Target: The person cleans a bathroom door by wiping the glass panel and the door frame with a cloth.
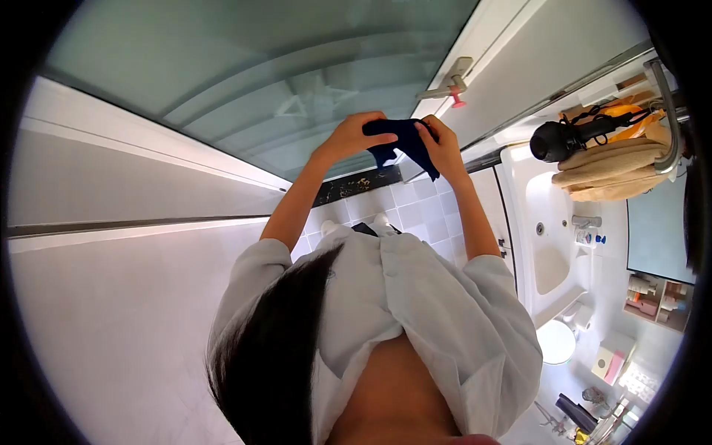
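Before a glass door (222, 96), a dark blue cloth (404, 135) held by two sides.
The left hand (351, 139) clamps its fingers on the cloth's left side; the right hand (446, 154) pinches its right, near a door handle (439, 93).

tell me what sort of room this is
Most likely a bathroom: there is a white washbasin with a drain, a black hair dryer beside tan cloths, apparently towels, and a tiled floor.
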Action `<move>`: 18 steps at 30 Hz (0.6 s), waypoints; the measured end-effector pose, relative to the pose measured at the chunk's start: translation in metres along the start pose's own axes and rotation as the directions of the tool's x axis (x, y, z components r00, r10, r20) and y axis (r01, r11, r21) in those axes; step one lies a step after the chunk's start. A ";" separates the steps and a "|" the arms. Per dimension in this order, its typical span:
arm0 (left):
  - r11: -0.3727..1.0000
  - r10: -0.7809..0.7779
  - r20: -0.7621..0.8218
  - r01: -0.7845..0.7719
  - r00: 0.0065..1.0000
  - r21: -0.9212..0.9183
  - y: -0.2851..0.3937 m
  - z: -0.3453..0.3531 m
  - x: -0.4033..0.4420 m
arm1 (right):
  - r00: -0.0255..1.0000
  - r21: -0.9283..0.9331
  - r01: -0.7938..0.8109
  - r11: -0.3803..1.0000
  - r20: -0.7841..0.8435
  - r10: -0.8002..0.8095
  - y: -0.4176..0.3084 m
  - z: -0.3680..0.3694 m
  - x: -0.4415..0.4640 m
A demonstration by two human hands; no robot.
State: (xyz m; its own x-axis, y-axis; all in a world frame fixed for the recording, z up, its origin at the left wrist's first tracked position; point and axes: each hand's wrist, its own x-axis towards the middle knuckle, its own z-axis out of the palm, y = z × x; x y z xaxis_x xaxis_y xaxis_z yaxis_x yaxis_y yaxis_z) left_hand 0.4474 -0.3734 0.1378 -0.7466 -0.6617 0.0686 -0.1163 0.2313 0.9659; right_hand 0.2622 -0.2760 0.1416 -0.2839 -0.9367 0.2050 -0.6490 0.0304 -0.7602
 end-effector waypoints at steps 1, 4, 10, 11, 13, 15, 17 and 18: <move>0.991 -0.035 0.037 0.030 0.999 0.131 -0.001 0.008 0.010 | 0.993 0.201 -0.074 0.977 0.107 0.053 0.011 -0.007 0.005; 0.929 0.049 -0.011 -0.042 0.999 0.368 -0.010 0.030 0.026 | 0.946 0.472 -0.233 0.850 0.312 0.085 0.015 -0.029 0.016; 0.595 0.455 -0.408 0.071 0.792 0.800 0.003 0.038 0.057 | 0.962 0.294 0.252 0.922 0.031 -0.272 0.008 -0.046 0.071; 0.610 0.524 -0.432 0.031 0.734 0.792 0.000 0.040 0.070 | 0.971 0.245 0.238 0.940 -0.030 -0.238 0.003 -0.051 0.077; 0.706 0.411 -0.485 0.067 0.772 0.705 0.023 0.046 0.089 | 0.964 0.097 0.210 0.973 -0.185 -0.190 -0.005 -0.062 0.085; 0.841 0.219 -0.463 0.075 0.859 0.536 0.021 0.053 0.114 | 0.980 0.090 0.084 0.992 -0.187 -0.066 -0.007 -0.074 0.076; 0.841 0.268 -0.376 -0.025 0.887 0.540 0.018 0.071 0.117 | 0.983 0.001 -0.074 0.997 -0.167 0.073 0.011 -0.080 0.070; 0.835 0.313 -0.294 -0.115 0.903 0.537 0.013 0.077 0.118 | 0.982 -0.004 -0.080 0.997 -0.172 0.078 0.021 -0.081 0.064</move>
State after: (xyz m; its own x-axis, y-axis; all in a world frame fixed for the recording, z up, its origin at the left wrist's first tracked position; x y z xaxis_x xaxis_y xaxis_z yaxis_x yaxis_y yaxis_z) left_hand 0.3075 -0.3932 0.1392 -0.5184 -0.7346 0.4377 -0.3634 0.6526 0.6649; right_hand 0.1732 -0.3072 0.1894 -0.4508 -0.8576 0.2477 -0.6270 0.1067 -0.7717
